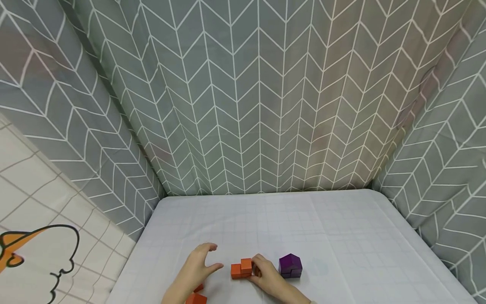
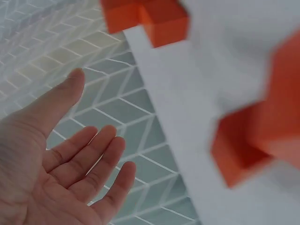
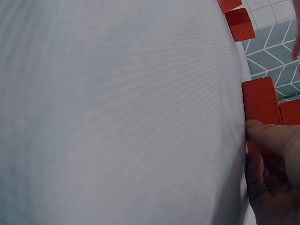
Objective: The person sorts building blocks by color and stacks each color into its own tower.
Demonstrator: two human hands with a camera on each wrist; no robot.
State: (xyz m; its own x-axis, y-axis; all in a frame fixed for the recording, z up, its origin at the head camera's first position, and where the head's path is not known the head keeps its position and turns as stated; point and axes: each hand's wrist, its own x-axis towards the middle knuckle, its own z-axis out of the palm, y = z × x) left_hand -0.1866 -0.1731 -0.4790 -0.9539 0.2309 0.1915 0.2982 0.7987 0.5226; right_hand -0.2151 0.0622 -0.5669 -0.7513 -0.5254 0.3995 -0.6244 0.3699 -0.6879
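Note:
On the white-covered table sits a stepped orange block piece [image 1: 241,269], made of cube-like parts with one raised at its right end. My right hand [image 1: 268,276] grips its right side; in the right wrist view the thumb [image 3: 269,135] lies along the orange face [image 3: 261,96] and the other fingers curl under the far side. To the left of the piece, my left hand [image 1: 195,264] hovers with thumb and fingers spread apart, holding nothing. Its palm and loosely bent fingers show in the left wrist view.
A purple block shape [image 1: 290,267] with a pointed top stands just right of my right hand. More orange blocks [image 1: 196,298] lie beside my left forearm, partly hidden by it. Grey patterned curtains [image 1: 258,105] border the table [image 1: 258,219] at the back and sides.

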